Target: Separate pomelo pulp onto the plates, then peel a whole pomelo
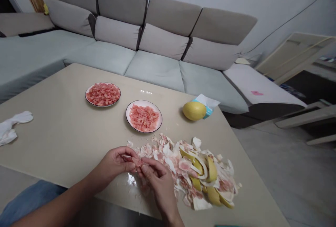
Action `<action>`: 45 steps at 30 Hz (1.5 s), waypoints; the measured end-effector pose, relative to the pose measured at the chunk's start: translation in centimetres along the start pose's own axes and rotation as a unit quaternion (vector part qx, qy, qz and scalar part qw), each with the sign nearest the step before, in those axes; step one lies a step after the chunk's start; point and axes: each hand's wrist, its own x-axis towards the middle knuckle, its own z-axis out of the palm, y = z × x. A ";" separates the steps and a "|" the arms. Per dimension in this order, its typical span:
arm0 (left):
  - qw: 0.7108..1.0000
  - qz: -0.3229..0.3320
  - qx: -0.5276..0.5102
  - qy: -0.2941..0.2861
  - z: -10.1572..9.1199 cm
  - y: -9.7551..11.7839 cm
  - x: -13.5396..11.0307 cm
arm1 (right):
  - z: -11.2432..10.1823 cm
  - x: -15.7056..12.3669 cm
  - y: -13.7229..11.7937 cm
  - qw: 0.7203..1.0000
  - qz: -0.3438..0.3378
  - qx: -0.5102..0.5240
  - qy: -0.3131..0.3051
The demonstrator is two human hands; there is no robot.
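My left hand [119, 162] and my right hand [159, 178] meet above the near part of the table, fingers pinched together on a small piece of pink pomelo flesh [138, 163]. Just beyond and to the right spreads a heap of white pith and membranes [172, 160] with thick yellow-green pomelo rind [212, 169] on top. Past the hands, a white dark-rimmed plate [129, 119] holds loose pink pulp [145, 117]. Farther left, a second such plate [87, 96] carries a fuller pile of pulp [103, 94].
A whole yellow pomelo [194, 110] rests at the table's far right, against a blue tissue pack [208, 110]. Crumpled white tissue [13, 125] lies at the left edge of the table [65, 132]. Behind stands a long grey sofa [154, 67].
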 end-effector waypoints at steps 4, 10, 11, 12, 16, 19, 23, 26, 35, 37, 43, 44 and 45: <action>0.996 0.035 0.068 0.035 0.2 0.4 -0.1 | 0.1 -0.1 -0.6 0.999 0.012 -0.035 -0.026; 0.998 0.014 0.063 0.024 0.0 0.2 0.0 | -0.2 0.2 -0.1 0.999 0.026 0.020 -0.037; 0.998 0.008 0.053 0.019 0.0 0.0 0.1 | -0.1 0.2 0.1 0.998 0.027 0.038 -0.035; 0.999 0.005 0.043 0.016 -0.1 -0.1 0.1 | 0.1 0.1 0.2 0.997 0.029 0.057 -0.033; 0.999 -0.005 0.023 0.028 0.0 -0.1 0.0 | 0.7 0.1 0.6 0.986 0.060 0.154 -0.012; 0.998 -0.001 0.042 0.050 0.1 0.5 -0.2 | 0.5 0.4 0.6 0.970 0.079 0.227 0.035; 0.997 -0.002 0.056 0.061 0.3 1.2 -0.5 | -0.4 0.9 0.0 0.956 0.084 0.273 0.065; 0.998 -0.030 0.021 0.053 0.5 1.2 -0.6 | -0.5 0.9 -0.2 0.958 0.097 0.265 0.049; 0.994 -0.034 0.100 0.036 0.6 0.2 -0.3 | 0.1 0.5 0.7 0.980 0.070 0.183 0.039; 0.984 -0.005 0.164 0.063 0.6 -0.1 -0.1 | 0.3 0.4 1.0 0.989 0.048 0.132 0.035; 0.936 0.063 0.323 0.126 0.6 -0.2 -0.3 | 0.9 0.2 1.3 0.999 -0.007 -0.005 0.047; 0.934 0.063 0.328 0.129 0.6 -0.2 -0.3 | 0.9 0.2 1.3 0.998 -0.009 -0.016 0.053; 0.932 0.062 0.331 0.133 0.6 -0.2 -0.3 | 0.9 0.2 1.2 0.998 -0.011 -0.027 0.058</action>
